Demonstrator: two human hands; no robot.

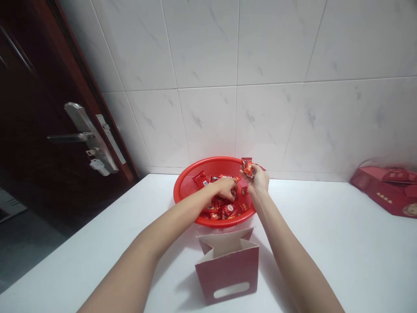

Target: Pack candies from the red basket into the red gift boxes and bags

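A red plastic basket (pixel 182 187) with mesh sides stands on the white table near the wall, holding several red wrapped packets (pixel 228 211). Inside it, my left hand (pixel 227 188) reaches down among the packets with fingers curled; what its fingertips hold, if anything, is hidden. Over the basket's right rim, my right hand (pixel 259 178) is closed around red packets (pixel 248 168). In front of the basket stands a dark pink paper box (pixel 230 271), its top open and an oval slot in its near side.
At the right edge, red boxes (pixel 384 191) lie on the white table (pixel 325 243) against the tiled wall (pixel 208 121). On the left is a dark brown door (pixel 35 130) with a metal handle (pixel 70 138) and keys.
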